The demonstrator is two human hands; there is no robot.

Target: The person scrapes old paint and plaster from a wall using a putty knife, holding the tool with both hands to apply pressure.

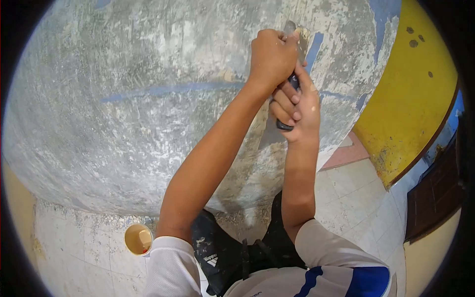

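Observation:
My right hand [304, 106] is wrapped around the black handle [284, 125] of a scraper, which points up along the wall. Its metal blade [291, 25] lies against the patchy grey wall [163, 54], close to a strip of blue paint [314, 48]. Higher up, my left hand [273, 57] is closed at the blade, fingers bent and pinching it near the top. Part of the blade is hidden behind my fingers. Pale specks dot the fingers of both hands.
A round tub [138, 239] with pale material inside stands on the tiled floor [99, 255], lower left. Flakes litter the floor along the wall's foot. A yellow wall [410, 94] rises at the right, with a dark wooden piece [431, 190] below it.

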